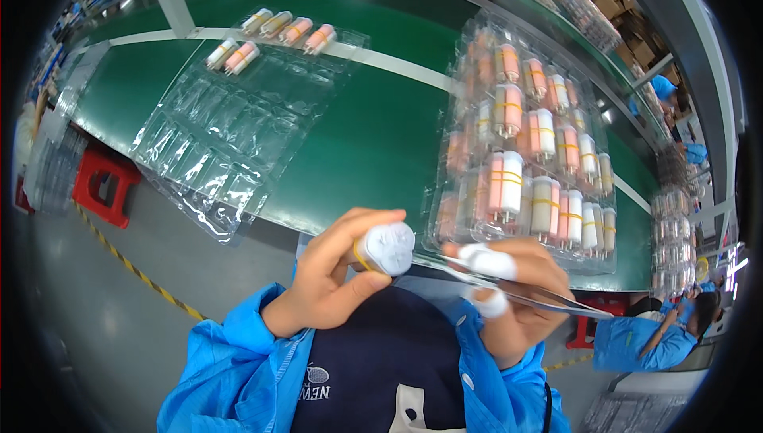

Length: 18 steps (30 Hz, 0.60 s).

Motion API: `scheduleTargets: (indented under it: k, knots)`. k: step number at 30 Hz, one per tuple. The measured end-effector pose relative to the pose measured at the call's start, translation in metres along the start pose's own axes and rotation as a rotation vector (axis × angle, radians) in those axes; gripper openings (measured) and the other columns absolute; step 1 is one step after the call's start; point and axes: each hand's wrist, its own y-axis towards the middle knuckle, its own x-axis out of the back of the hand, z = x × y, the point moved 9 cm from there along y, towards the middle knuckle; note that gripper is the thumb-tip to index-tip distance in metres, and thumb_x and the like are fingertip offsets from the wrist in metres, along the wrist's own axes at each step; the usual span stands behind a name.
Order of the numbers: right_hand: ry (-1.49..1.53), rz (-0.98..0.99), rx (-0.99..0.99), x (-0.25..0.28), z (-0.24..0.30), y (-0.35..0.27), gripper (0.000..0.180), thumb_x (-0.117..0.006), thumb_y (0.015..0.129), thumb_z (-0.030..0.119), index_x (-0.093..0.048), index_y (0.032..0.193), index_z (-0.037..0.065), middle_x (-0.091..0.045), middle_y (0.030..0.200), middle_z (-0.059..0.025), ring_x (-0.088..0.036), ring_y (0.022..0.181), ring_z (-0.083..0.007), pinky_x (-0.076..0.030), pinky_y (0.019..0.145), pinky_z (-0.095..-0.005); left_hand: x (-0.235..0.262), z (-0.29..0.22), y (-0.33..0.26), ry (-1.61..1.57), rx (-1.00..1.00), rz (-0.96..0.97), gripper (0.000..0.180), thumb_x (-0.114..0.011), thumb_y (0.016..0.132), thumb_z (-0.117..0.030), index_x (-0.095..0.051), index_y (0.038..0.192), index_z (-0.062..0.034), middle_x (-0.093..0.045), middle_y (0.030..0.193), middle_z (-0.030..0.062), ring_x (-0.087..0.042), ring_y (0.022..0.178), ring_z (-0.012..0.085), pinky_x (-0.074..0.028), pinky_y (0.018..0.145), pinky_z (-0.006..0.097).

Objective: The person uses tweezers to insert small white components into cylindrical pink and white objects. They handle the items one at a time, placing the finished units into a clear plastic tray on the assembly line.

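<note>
My left hand [324,280] grips a short bundle of pale cylinders [388,248] with a yellow band round it. Its whitish end faces up toward me, and its fine detail is blurred. Just to the right, my right hand [528,278] holds metal tweezers [548,299], their tips pointing left, close to the bundle. White finger covers [489,262] sit on the thumb and a finger of that hand. Beyond it, a stack of clear plastic trays [524,246] carries many pink, white and beige cylinders [505,186], banded together in yellow with small metal pins at their ends.
A clear tray [238,103] lies on the green work surface [373,139] at the left and overhangs its near edge. Several banded bundles [296,31] rest at its far end. A red stool [103,186] stands at the left; a co-worker in blue [648,337] is at the right.
</note>
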Motion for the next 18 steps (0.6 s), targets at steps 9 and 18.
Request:
scheduleTargets:
  k: [9, 18]
  knots:
    - [0.125, -0.011, -0.012, 0.005, -0.009, -0.011, 0.027, -0.08, 0.072, 0.005, -0.069, 0.094, -0.004, -0.068, 0.09, -0.0195, -0.07, 0.081, -0.0293, -0.058, 0.07, -0.0335, -0.001, 0.017, 0.0, -0.443, 0.228, 0.005, 0.064, -0.063, 0.092, -0.029, -0.037, 0.14, 0.0042, -0.058, 0.118, 0.0155, -0.057, 0.089, 0.0164, -0.049, 0.08, 0.031]
    - [0.174, 0.041, -0.022, 0.002, -0.013, -0.009, 0.029, -0.08, 0.071, 0.004, -0.069, 0.096, -0.004, -0.068, 0.091, -0.0194, -0.071, 0.084, -0.0312, -0.06, 0.07, -0.0349, -0.005, 0.024, 0.003, -0.56, 0.281, 0.021, 0.066, -0.062, 0.092, -0.031, -0.035, 0.141, 0.0042, -0.057, 0.118, 0.0165, -0.057, 0.092, 0.0188, -0.049, 0.08, 0.033]
